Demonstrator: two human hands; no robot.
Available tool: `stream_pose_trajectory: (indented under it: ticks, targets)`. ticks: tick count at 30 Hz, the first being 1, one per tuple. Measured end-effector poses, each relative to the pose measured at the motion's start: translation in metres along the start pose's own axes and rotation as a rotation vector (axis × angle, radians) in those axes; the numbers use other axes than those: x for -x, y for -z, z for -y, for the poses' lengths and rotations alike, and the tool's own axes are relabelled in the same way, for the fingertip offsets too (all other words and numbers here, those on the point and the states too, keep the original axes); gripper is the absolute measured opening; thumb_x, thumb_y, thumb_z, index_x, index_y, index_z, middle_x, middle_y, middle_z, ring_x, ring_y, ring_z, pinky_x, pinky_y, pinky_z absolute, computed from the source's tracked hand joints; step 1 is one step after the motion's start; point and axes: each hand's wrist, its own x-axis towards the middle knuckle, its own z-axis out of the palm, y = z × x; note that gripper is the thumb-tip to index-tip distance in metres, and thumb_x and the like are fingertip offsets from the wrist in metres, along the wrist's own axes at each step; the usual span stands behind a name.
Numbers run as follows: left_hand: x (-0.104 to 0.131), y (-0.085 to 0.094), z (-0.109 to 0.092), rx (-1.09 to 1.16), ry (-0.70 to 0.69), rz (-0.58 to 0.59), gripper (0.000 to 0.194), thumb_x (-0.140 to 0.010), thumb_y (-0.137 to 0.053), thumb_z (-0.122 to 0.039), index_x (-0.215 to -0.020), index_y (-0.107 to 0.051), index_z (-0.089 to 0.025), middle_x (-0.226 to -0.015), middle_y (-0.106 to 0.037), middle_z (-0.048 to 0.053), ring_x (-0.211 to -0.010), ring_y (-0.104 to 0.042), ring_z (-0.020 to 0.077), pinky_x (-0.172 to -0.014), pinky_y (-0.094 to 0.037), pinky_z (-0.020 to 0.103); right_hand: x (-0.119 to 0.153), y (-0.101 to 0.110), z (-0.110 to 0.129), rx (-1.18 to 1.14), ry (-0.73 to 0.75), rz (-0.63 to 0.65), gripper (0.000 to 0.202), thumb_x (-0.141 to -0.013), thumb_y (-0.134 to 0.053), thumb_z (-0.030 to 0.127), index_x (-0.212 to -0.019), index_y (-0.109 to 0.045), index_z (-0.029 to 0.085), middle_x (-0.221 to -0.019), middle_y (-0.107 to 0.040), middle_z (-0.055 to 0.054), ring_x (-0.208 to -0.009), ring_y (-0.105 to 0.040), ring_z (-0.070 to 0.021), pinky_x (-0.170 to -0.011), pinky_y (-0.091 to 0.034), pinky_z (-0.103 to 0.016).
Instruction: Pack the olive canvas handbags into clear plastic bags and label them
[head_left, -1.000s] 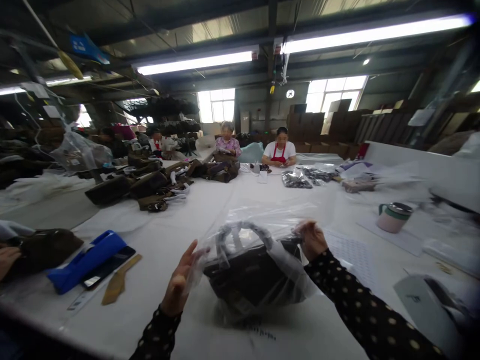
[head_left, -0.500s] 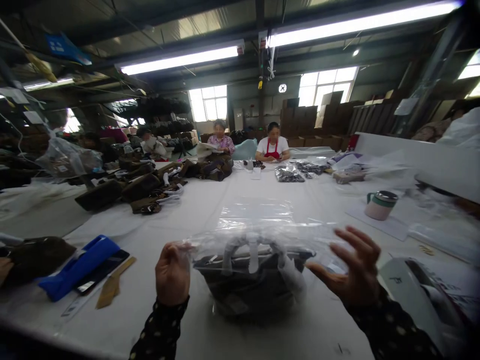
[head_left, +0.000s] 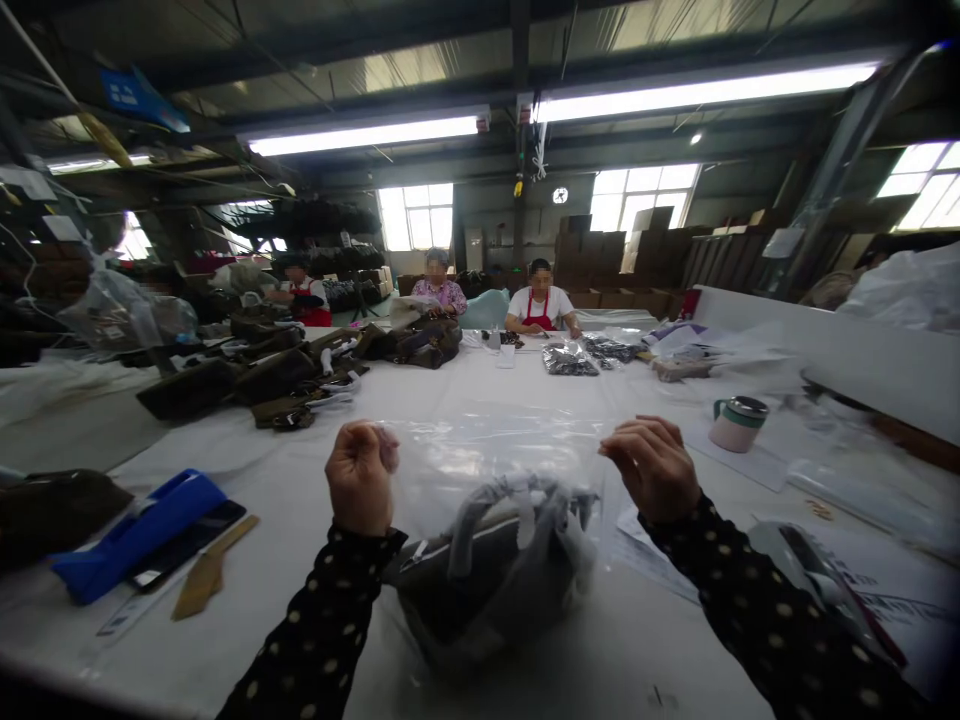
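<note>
A dark handbag (head_left: 457, 575) with wrapped handles (head_left: 469, 525) stands on the white table inside a clear plastic bag (head_left: 480, 445). My left hand (head_left: 361, 480) is closed on the upper left corner of the plastic bag. At the upper right corner, my right hand (head_left: 652, 468) pinches the same plastic between thumb and fingers. The film is stretched between both hands above the handles. The handbag tilts a little, and its lower part blurs behind the plastic.
Left lie a blue tool-like object (head_left: 142, 535), a dark phone (head_left: 191, 540) and a brown strip (head_left: 214, 570). Dark handbags (head_left: 270, 375) are heaped farther back. A lidded mug (head_left: 739, 425) stands right. Two people (head_left: 541, 300) sit across the table, another farther left.
My right hand has gone from spread fingers to a pinch on the plastic and moved inward. Both hands are higher, lifting the film's edge, and the handbag has tilted.
</note>
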Motion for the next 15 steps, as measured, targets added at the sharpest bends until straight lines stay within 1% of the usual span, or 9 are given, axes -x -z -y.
stream_pose_trajectory:
  ticks: [2, 3, 4, 5, 6, 8, 10, 13, 15]
  targets:
    - [0.005, 0.022, 0.002, -0.022, 0.059, 0.102, 0.059, -0.062, -0.065, -0.064, -0.095, -0.054, -0.017, -0.069, -0.063, 0.002, -0.062, -0.058, 0.0126, -0.059, -0.048, 0.023, -0.005, -0.001, 0.000, -0.241, -0.126, -0.017, 0.005, -0.085, -0.054, 0.019, -0.080, -0.055, 0.022, -0.075, -0.063, -0.003, -0.075, -0.061, -0.0169, -0.075, -0.049, -0.035]
    - [0.011, 0.036, 0.004, -0.062, 0.121, 0.154, 0.073, -0.055, -0.069, -0.065, -0.108, -0.051, -0.018, -0.079, -0.066, 0.005, -0.074, -0.062, 0.0165, -0.067, -0.050, 0.026, -0.006, -0.001, 0.001, -0.353, -0.190, 0.001, 0.005, -0.086, -0.052, 0.022, -0.081, -0.054, 0.021, -0.073, -0.062, -0.002, -0.070, -0.061, -0.0160, -0.068, -0.050, -0.032]
    - [0.018, 0.050, 0.006, -0.130, 0.198, 0.188, 0.085, -0.051, -0.074, -0.061, -0.119, -0.045, -0.019, -0.088, -0.067, 0.007, -0.084, -0.062, 0.0195, -0.073, -0.050, 0.029, -0.006, 0.000, 0.002, -0.452, -0.265, 0.048, 0.007, -0.087, -0.050, 0.025, -0.082, -0.053, 0.021, -0.069, -0.060, -0.001, -0.061, -0.060, -0.0144, -0.058, -0.050, -0.029]
    - [0.027, 0.063, 0.009, -0.225, 0.272, 0.191, 0.088, -0.050, -0.078, -0.055, -0.123, -0.043, -0.020, -0.091, -0.067, 0.006, -0.086, -0.062, 0.0203, -0.074, -0.050, 0.029, -0.004, 0.000, 0.003, -0.543, -0.356, 0.141, 0.011, -0.089, -0.047, 0.030, -0.084, -0.053, 0.022, -0.063, -0.058, 0.001, -0.049, -0.056, -0.0124, -0.047, -0.047, -0.025]
    - [0.037, 0.075, 0.013, -0.332, 0.330, 0.175, 0.082, -0.052, -0.080, -0.048, -0.121, -0.046, -0.020, -0.087, -0.068, 0.005, -0.082, -0.063, 0.0194, -0.071, -0.050, 0.028, -0.002, 0.000, 0.004, -0.617, -0.460, 0.266, 0.018, -0.090, -0.043, 0.036, -0.086, -0.053, 0.021, -0.058, -0.057, 0.003, -0.038, -0.050, -0.0103, -0.037, -0.040, -0.023]
    - [0.056, 0.088, 0.021, -0.507, 0.350, 0.086, 0.049, -0.061, -0.076, -0.042, -0.100, -0.060, -0.017, -0.070, -0.065, 0.000, -0.065, -0.060, 0.0155, -0.061, -0.048, 0.025, 0.007, -0.004, 0.002, -0.662, -0.631, 0.538, 0.034, -0.091, -0.035, 0.046, -0.086, -0.057, 0.021, -0.047, -0.053, 0.006, -0.022, -0.032, -0.0071, -0.025, -0.024, -0.021]
    - [0.071, 0.088, 0.028, -0.559, 0.259, 0.016, 0.027, -0.066, -0.071, -0.039, -0.077, -0.063, -0.016, -0.059, -0.060, -0.002, -0.055, -0.054, 0.0131, -0.054, -0.045, 0.023, 0.019, -0.014, -0.003, -0.576, -0.670, 0.701, 0.040, -0.082, -0.045, 0.056, -0.069, -0.062, 0.022, -0.037, -0.046, 0.007, -0.020, -0.023, -0.0055, -0.027, -0.020, -0.021]
    - [0.080, 0.073, 0.033, -0.517, 0.137, -0.004, 0.017, -0.067, -0.068, -0.032, -0.072, -0.062, -0.017, -0.057, -0.057, -0.004, -0.053, -0.050, 0.0114, -0.052, -0.042, 0.021, 0.041, -0.033, -0.012, -0.395, -0.559, 0.677, 0.039, -0.057, -0.072, 0.051, -0.039, -0.052, 0.023, -0.028, -0.031, 0.009, -0.026, -0.023, -0.0053, -0.037, -0.031, -0.023]
    - [0.081, 0.062, 0.033, -0.506, 0.120, 0.016, 0.012, -0.068, -0.066, -0.029, -0.070, -0.061, -0.018, -0.056, -0.054, -0.005, -0.052, -0.047, 0.0102, -0.051, -0.040, 0.020, 0.058, -0.042, -0.013, -0.358, -0.557, 0.644, 0.043, -0.053, -0.075, 0.046, -0.032, -0.045, 0.024, -0.029, -0.032, 0.009, -0.030, -0.028, -0.0068, -0.042, -0.035, -0.024]
